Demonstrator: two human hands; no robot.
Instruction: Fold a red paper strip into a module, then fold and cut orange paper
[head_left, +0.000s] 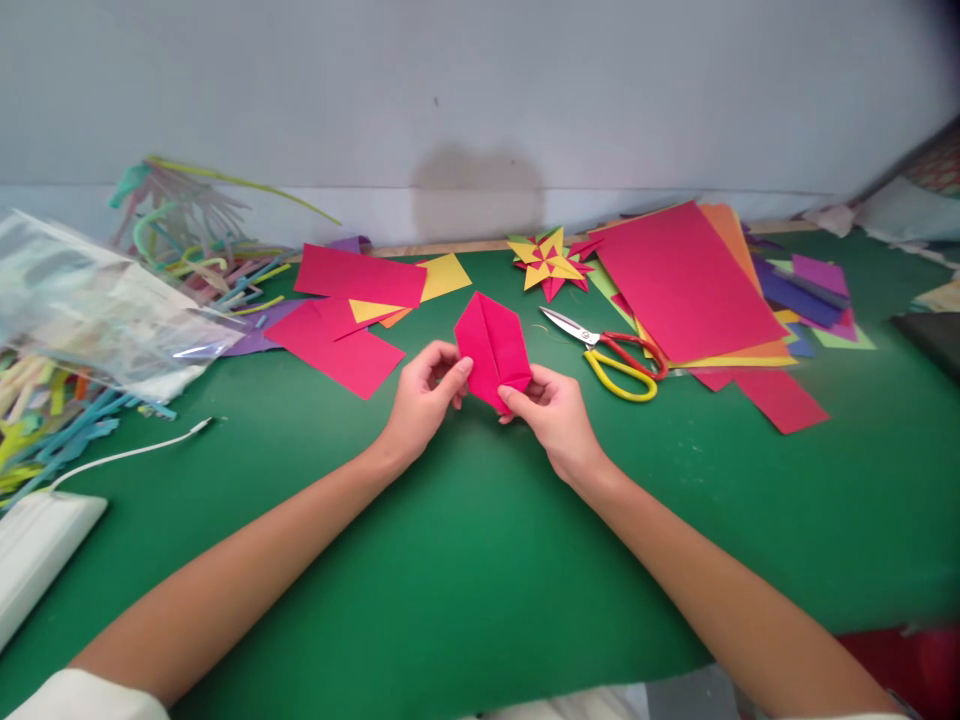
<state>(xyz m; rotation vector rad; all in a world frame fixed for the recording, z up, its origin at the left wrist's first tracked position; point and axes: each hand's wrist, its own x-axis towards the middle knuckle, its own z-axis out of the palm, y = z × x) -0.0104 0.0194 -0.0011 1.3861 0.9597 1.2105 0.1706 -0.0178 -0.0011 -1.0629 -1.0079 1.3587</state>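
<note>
A green counter [465, 580] fills most of the frame, with a grey wall [300, 90] behind it. 2 bare forearms rise from the lower left and lower right corners and angle inward, so the hands meet near the centre. At far left, a clear plastic bag [112, 300] lies among thin coloured strips [82, 430]. In the upper right, a large red sheet [686, 285] tops a stack with orange and yellow edges. Left of centre, 2 red paper pieces lie near a yellow piece [448, 277]. Red-and-yellow-handled scissors [607, 352] rest just right of centre, blades toward the upper left. The folded red paper [491, 350] is at the centre of the frame, its long axis nearly upright but tilted slightly, the peaked end up and a little left, a crease running lengthwise. The left hand [429, 395] pinches its left edge, thumb on the near face and fingers curled; the right hand [553, 412] grips the lower right edge, thumb across the bottom corner. Above the scissors sits a red and yellow paper star [550, 262].
</note>
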